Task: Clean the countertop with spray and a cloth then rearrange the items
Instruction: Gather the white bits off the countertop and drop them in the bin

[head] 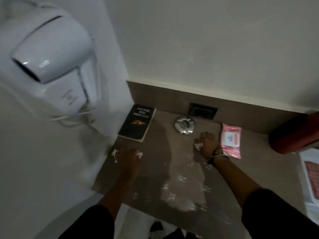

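The brown countertop (241,169) shows wet streaks and white flecks (183,190) across its middle and front. My left hand (127,156) presses flat on a white tissue or cloth (114,155) near the left edge; scraps of it stick out on both sides. My right hand (208,144) is closed around another white wad (198,146) and rests on the counter beside a pink wipes pack (231,139). A black book (137,124) lies at the back left. A round metal ashtray (184,125) sits at the back middle. No spray bottle is in view.
A white wall-mounted hair dryer (50,56) with its cord hangs over the left side. A dark socket plate (202,112) sits in the backsplash. A red cylinder (293,133) and a white-and-red package (310,176) occupy the right end. Floor and shoes show below the front edge.
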Tool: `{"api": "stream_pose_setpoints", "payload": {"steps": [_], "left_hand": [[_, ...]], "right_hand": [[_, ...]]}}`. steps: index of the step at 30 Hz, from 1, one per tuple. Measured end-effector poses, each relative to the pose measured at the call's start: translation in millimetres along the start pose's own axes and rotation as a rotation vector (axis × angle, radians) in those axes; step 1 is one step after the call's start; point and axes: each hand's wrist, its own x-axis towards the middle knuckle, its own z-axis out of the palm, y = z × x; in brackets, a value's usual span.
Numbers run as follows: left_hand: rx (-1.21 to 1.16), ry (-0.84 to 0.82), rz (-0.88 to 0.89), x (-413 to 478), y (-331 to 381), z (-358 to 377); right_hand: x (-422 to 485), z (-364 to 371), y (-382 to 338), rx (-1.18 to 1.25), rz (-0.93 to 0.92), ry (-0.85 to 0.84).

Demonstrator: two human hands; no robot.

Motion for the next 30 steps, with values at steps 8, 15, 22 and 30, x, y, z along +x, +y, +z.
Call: {"api": "stream_pose_setpoints", "payload": {"steps": [8, 15, 22, 30], "left_hand": [[-0.062, 0.019, -0.117, -6.2, -53.5, -2.9], [-0.281, 0.049, -0.175, 9.7, -65.3, 6.3], [-0.619, -0.026, -0.243, -10.8, -32.9, 15.1], [-0.866, -0.500, 0.006, -138.0, 69.4, 17.4]], "right_hand": [[23.7, 23.0, -19.4, 0.205, 0.192, -0.043], [6.7, 25.8, -24.5, 0.256, 0.216, -0.015], [-87.7, 18.8, -52.7, 0.547, 0.328, 0.374], [-238.2, 57.6, -84.4, 0.774, 0.414, 0.489]]}}
